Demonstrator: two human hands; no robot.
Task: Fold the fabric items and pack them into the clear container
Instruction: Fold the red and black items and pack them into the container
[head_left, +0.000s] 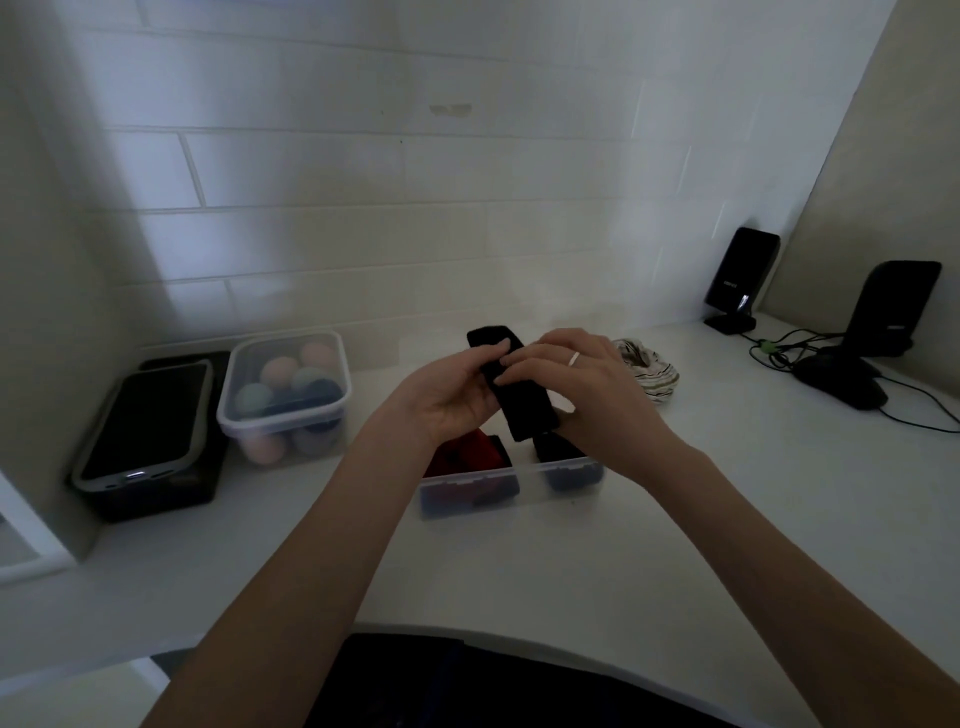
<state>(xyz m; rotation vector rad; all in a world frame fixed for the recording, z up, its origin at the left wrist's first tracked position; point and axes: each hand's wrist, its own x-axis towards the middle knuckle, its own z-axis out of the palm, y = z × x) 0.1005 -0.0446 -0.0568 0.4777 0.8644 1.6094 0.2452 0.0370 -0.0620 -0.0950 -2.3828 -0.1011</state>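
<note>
Both hands hold a black cloth (511, 384) in the air above the clear box (511, 480). The left hand (449, 397) has the cloth in its grip from the left side, thumb laid across the upper part and fingers curled under it. The right hand (576, 384), with a ring (574, 358) on one finger, comes over from the right; its fingertips pinch the cloth's edge near the left thumb. The cloth hangs as a long strip, tilted, its far end sticking up past the fingers and its near end dropping between the wrists toward the box.

The box stands on the white tabletop (649, 519) just below the hands. Inside it lie a red cloth (467, 449) on the left and dark cloth (558, 449) on the right; how they are folded cannot be told in the dim light.

Just beyond the right hand, a striped cloth (652, 371) lies bunched on the tabletop. To the left, well apart from the box, a lidded tub (285, 395) holds coloured balls, and further left a phone (145, 421) rests on a black case (208, 467). At the far right two black stands (743, 280) with cables (779, 348) sit by the wall. A tiled wall (415, 182) runs behind everything.
</note>
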